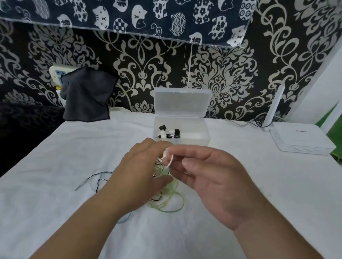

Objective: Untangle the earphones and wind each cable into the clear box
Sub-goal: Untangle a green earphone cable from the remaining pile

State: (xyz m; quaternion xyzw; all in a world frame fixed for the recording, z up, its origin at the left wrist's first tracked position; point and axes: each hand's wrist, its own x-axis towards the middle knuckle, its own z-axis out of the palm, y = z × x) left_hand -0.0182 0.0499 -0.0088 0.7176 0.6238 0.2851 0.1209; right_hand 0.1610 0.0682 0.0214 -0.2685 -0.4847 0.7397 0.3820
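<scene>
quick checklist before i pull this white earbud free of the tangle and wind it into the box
1. Clear box lid open: ok, it stands upright behind the box.
2. Room in the box: cannot tell; black and white earbuds already lie at its left end.
3. Grip on the white earbud: ok, right hand pinches it.
4. Left hand steadying the tangle: ok, it rests over the knot.
5. White cable free of the green cable loops: cannot tell, the hands hide the crossing.
6. Blue cable out of the way: ok, trailing left.
</scene>
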